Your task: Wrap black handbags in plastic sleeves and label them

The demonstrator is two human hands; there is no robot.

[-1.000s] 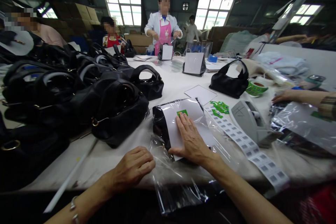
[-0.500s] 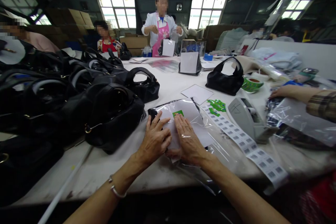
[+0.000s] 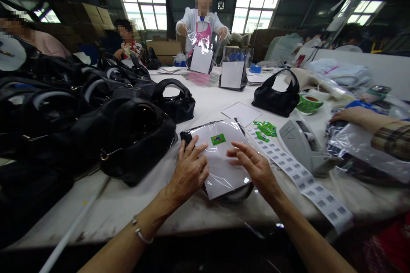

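In front of me lies a black handbag in a clear plastic bag [image 3: 229, 175], with a white card visible through the film. A small green sticker [image 3: 218, 139] sits flat near its upper middle. My left hand [image 3: 192, 168] rests on the package's left side, fingers spread and some curled, holding nothing. At the right edge of the package, my right hand [image 3: 253, 164] hovers with fingers apart and nothing in them. Several loose green stickers [image 3: 265, 129] and a strip of barcode labels [image 3: 296, 175] lie just to the right.
Black handbags [image 3: 137, 140] crowd the left side. Rightward are a grey tape dispenser [image 3: 296, 143], a green sticker roll [image 3: 309, 104] and another person's hand [image 3: 355, 115] on a wrapped item. A white card [image 3: 241, 113] lies behind the package; across the table a person [image 3: 203, 30] handles a clear bag.
My right hand has lifted off the package and moved right, uncovering the whole green sticker. My left hand has stayed in place. The person opposite has raised a clear bag.
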